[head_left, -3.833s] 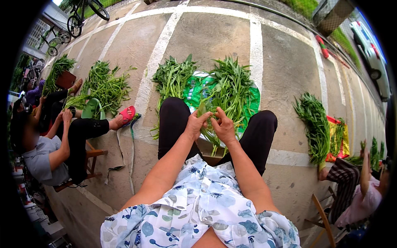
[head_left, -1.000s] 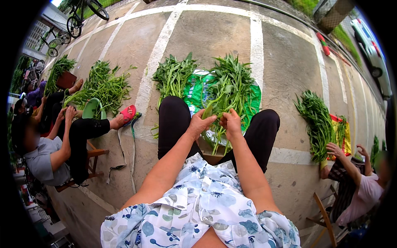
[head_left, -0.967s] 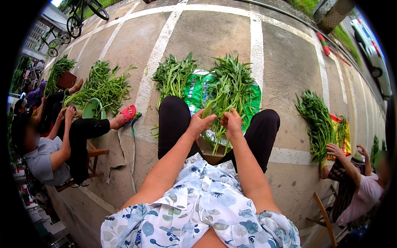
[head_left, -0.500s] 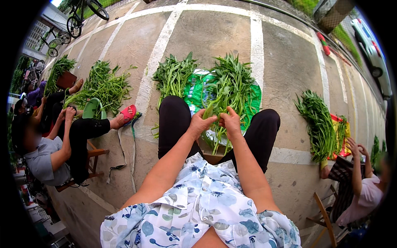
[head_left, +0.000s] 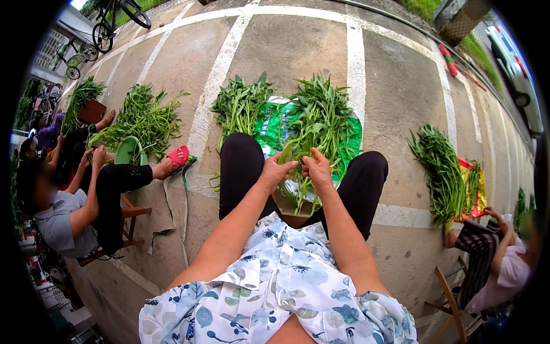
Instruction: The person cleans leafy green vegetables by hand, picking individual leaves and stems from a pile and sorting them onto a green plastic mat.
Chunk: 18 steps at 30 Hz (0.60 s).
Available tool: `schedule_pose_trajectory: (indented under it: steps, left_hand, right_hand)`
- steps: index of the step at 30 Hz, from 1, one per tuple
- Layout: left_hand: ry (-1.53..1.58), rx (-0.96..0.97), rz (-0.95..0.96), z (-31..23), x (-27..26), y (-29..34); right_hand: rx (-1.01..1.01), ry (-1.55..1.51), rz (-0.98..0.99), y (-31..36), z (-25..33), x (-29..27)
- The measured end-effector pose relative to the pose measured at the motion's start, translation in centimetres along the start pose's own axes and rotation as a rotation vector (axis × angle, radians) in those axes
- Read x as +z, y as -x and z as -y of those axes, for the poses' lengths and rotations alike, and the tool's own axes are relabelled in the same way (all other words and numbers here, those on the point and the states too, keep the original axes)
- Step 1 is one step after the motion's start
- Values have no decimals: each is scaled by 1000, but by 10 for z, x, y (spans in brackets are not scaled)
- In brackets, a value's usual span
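Note:
Between my knees, my left hand point(head_left: 277, 173) is closed round some water spinach stems point(head_left: 286, 153), the thumb pointing toward the right hand. My right hand point(head_left: 318, 171) is just beside it, its fingers curled in a pinch; what lies between the fingertips is too small to tell. Beyond my hands a large heap of water spinach point(head_left: 322, 106) rests on a green plastic sack point(head_left: 269, 127), leaves pointing away from me. To its left is another leafy bunch point(head_left: 243, 105). Below my hands, more stems hang over a brown edge, partly hidden.
At the left, a seated person point(head_left: 71, 215) handles greens beside a green basket point(head_left: 130, 150) and a spread heap point(head_left: 150, 120). Another seated person point(head_left: 507, 258) is at the right, near a long bunch point(head_left: 438, 175) and a red-yellow sack point(head_left: 480, 195). Bicycles point(head_left: 103, 35) stand far left.
My hands have come slightly apart, the right one's fingers curling in more. The person at the right has lowered their hands toward the lap. The heaps look the same.

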<state>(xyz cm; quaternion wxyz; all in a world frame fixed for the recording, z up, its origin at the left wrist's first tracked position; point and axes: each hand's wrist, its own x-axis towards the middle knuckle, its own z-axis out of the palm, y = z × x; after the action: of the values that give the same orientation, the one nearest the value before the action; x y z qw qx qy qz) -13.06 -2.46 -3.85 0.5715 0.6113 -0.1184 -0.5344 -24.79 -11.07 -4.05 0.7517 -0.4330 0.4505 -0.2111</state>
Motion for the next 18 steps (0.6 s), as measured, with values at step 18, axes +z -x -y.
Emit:
schedule_pose_trajectory:
  steps: [18]
  left_hand:
    - [250, 4, -21, 0, -3, -2]
  right_hand:
    - [19, 215, 332, 9, -6, 6]
